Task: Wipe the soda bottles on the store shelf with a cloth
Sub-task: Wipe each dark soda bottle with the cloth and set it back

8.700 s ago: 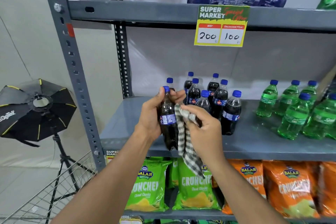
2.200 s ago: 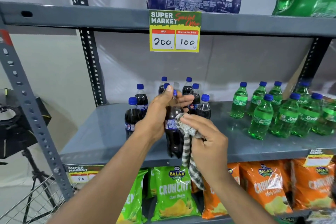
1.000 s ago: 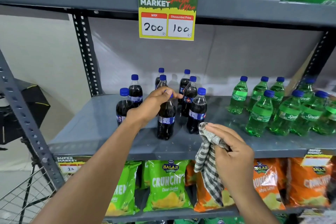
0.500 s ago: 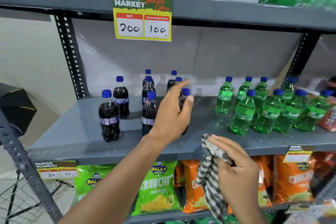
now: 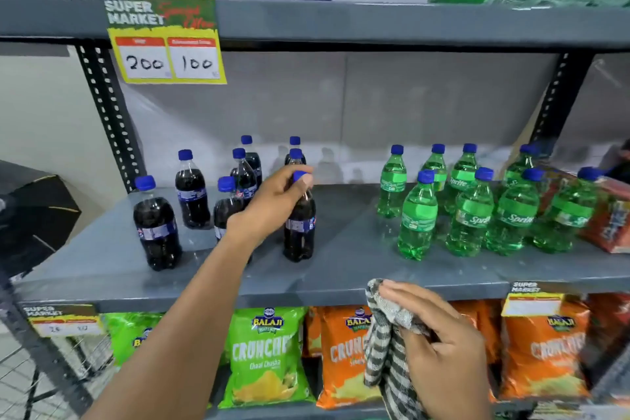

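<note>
The dark cola bottle (image 5: 300,222) is seen standing upright on the grey metal shelf (image 5: 344,262), towards its front and slightly apart from the other cola bottles. Its blue cap and neck are enclosed by the grip of the left hand (image 5: 272,201), fingers curled round the top. The checked cloth (image 5: 385,348) is held bunched in the grip of the right hand (image 5: 439,351), below the shelf's front edge and clear of every bottle.

Behind and left of the held bottle, a loose cluster of dark cola bottles (image 5: 191,191) with blue caps is noted, all upright. On the right part of the same shelf, well apart, a group of green Sprite bottles (image 5: 470,215) is ranged in rows, with a red carton (image 5: 610,225) at the far right.

The shelf surface is observed to be plain grey with a dull sheen. A yellow price card (image 5: 167,44) marked 200 and 100 is fixed to the shelf edge above, on which wrapped multipacks are stored. Below, green and orange crisp packets (image 5: 266,355) are displayed. Perforated black uprights (image 5: 109,116) and a pale grey back panel are recorded; a wire basket is partly visible at lower left.
</note>
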Tool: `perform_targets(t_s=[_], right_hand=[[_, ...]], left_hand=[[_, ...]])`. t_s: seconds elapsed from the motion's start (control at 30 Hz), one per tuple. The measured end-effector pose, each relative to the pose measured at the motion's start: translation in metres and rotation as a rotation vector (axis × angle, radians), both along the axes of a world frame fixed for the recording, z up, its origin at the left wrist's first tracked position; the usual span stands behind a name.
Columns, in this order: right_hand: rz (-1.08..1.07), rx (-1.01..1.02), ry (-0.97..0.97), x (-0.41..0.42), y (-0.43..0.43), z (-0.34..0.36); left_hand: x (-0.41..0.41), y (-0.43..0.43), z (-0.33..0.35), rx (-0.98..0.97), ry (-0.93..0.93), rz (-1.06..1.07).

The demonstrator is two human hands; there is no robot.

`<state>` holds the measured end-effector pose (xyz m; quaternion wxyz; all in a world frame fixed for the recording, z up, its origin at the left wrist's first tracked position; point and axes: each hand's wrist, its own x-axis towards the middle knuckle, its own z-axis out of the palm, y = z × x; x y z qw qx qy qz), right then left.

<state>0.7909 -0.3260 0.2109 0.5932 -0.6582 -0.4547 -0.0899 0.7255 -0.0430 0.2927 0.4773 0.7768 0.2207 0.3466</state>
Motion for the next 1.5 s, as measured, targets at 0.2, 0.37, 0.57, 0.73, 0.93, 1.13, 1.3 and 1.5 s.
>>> perform_targets(t_s=[0.2,0.37,0.57,0.73,0.93,1.13,1.3,1.5], right_hand=[[0.058,-0.041,0.027,0.008,-0.002,-0.006],[0.059,-0.060,0.015,0.008,0.004,0.002],[0.020,-0.005,-0.177,0.007,0.024,0.048],[0.020,-0.025,-0.465,-0.004,0.053,0.095],[0.053,-0.101,-0.758,-0.035,0.050,0.091],[0.092,-0.114,-0.753,-0.041,0.041,0.088],[-0.012,-0.027,-0.655,-0.048,0.052,0.098],[0.068,-0.109,-0.673,-0.048,0.039,0.067]], left_hand=[[-0.001,-0.008,0.004,-0.140,0.035,-0.060],[0.001,-0.018,-0.003,-0.112,-0.094,0.010],[-0.007,-0.044,-0.007,-0.211,-0.351,-0.052],[-0.007,-0.074,0.001,-0.482,-0.487,-0.329],[-0.013,-0.090,0.007,-0.653,-0.610,-0.457],[-0.024,-0.089,0.011,-0.766,-0.643,-0.445],[-0.028,-0.098,0.011,-0.779,-0.602,-0.464],[-0.036,-0.095,0.010,-0.709,-0.584,-0.375]])
